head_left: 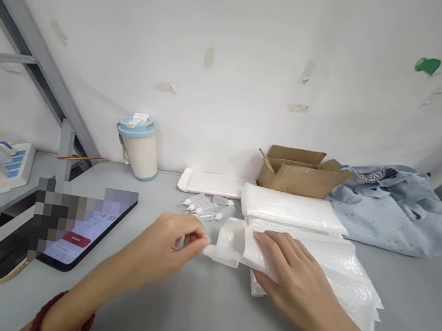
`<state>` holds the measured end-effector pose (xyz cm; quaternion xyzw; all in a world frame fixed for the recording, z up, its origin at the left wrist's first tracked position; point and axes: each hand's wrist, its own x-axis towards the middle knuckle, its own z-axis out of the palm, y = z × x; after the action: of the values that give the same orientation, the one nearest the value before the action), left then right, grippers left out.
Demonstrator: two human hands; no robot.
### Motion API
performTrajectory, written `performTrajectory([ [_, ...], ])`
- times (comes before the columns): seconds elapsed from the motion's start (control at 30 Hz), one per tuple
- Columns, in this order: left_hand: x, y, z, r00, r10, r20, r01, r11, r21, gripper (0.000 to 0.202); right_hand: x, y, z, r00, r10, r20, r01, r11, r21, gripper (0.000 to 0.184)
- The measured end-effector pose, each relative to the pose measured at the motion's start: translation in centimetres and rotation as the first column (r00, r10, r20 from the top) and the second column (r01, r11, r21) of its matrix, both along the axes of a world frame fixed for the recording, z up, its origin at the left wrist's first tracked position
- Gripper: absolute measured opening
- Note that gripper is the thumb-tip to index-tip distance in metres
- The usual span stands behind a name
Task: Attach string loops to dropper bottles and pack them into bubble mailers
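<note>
My left hand (179,240) is closed in a pinch on the narrow tip of a small translucent bottle (225,256). The bottle lies sideways at the mouth of a white bubble bag (254,249), partly overlapping the bag's translucent flap. Around that bag my right hand (292,269) is closed, thumb below and fingers on top. Underneath and behind it is a stack of white bubble bags (354,276). Several small clear bottles (206,207) with white tips lie in a loose group just beyond my left hand.
A white tray-like piece (213,184) lies against the wall. Behind the bags stands an open cardboard box (305,179), beside a grey-blue cloth bag (393,215). On the left are a lidded cup (139,152), two phones (89,228) and a power strip (14,169) with cables.
</note>
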<state>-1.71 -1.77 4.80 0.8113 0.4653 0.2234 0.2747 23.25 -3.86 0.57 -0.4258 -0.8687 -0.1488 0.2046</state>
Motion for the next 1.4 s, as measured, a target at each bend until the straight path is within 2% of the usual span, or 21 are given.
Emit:
performTrajectory([
  [0.13, 1.0, -0.4, -1.2, 0.999, -0.048, 0.006, 0.047, 0.993, 0.104, 0.021, -0.4, -0.6, 0.1, 0.997, 0.075, 0.007, -0.075, 0.997, 0.010, 0.040],
  [0.4, -0.1, 0.2, -1.0, 0.998, 0.061, 0.003, -0.060, 0.976, 0.209, 0.023, -0.6, -0.8, 0.3, 0.998, 0.067, 0.006, -0.067, 0.998, 0.021, 0.042],
  [0.47, 0.3, 0.1, -1.5, 1.000, 0.011, 0.005, -0.011, 0.972, 0.233, 0.023, -0.6, -0.8, 0.2, 0.998, 0.069, -0.002, -0.069, 0.998, 0.016, 0.042],
  [0.57, 1.5, -0.4, -2.5, 0.990, -0.133, 0.034, 0.120, 0.959, 0.258, 0.020, -0.8, -1.0, 0.0, 0.996, 0.085, -0.010, -0.085, 0.996, 0.006, 0.041],
  [0.77, 3.4, -1.7, -3.8, 0.953, -0.299, 0.044, 0.285, 0.937, 0.201, 0.019, -1.1, -1.1, -0.5, 0.989, 0.146, -0.003, -0.146, 0.989, -0.003, 0.042],
  [1.07, 2.9, -1.7, -2.9, 0.870, -0.487, -0.080, 0.493, 0.858, 0.146, 0.028, -1.1, -1.2, -0.6, 0.988, 0.155, -0.015, -0.154, 0.988, 0.025, 0.040],
  [1.2, 2.9, -1.9, -2.6, 0.867, -0.491, -0.088, 0.498, 0.859, 0.121, 0.029, -1.2, -1.3, -0.7, 0.988, 0.153, -0.012, -0.152, 0.988, 0.023, 0.041],
  [1.4, 2.8, -1.6, -2.2, 0.890, -0.448, 0.082, 0.437, 0.891, 0.127, 0.033, -1.0, -1.0, -0.2, 0.992, 0.122, -0.034, -0.120, 0.992, 0.042, 0.037],
])
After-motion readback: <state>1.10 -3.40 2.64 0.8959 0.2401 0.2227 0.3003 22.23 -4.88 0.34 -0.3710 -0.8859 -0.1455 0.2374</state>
